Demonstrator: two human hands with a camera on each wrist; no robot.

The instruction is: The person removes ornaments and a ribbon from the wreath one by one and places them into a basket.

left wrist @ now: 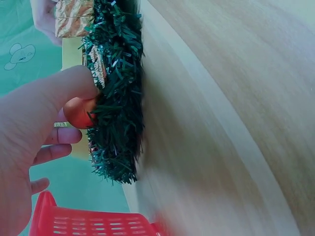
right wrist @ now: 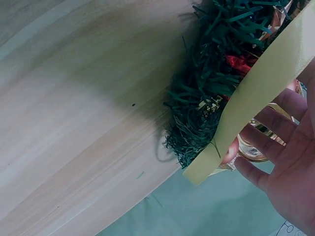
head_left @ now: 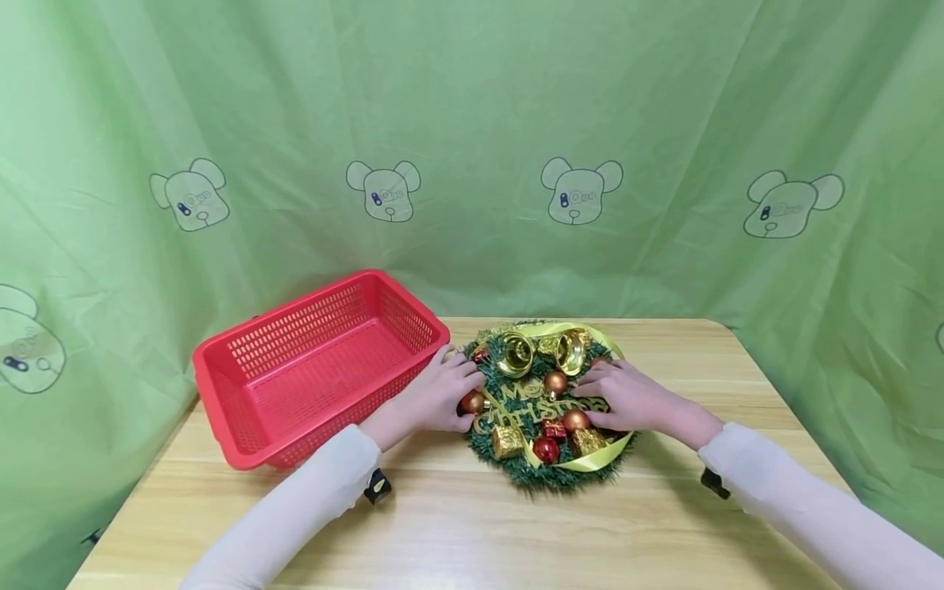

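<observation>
A green tinsel Christmas wreath (head_left: 560, 478) lies on the table, trimmed with gold bells (head_left: 516, 355), small gift boxes, shiny balls, gold lettering and a yellow ribbon (right wrist: 263, 83). At its left side, my left hand (head_left: 442, 393) has its thumb and fingers around an orange ball (left wrist: 79, 112); the thumb rests against the tinsel. Across from it, my right hand (head_left: 637, 397) lies over the wreath's right side, near another orange ball (head_left: 577, 420). Its fingers (right wrist: 275, 123) are extended and spread over the decorations in the right wrist view, with the thumb mostly hidden.
A red plastic basket (head_left: 324, 418) with perforated walls stands at the left, close behind my left hand. The wooden table (head_left: 457, 541) ends at a back edge before a green curtain (head_left: 472, 98) printed with bear heads. Dark straps show under both sleeves.
</observation>
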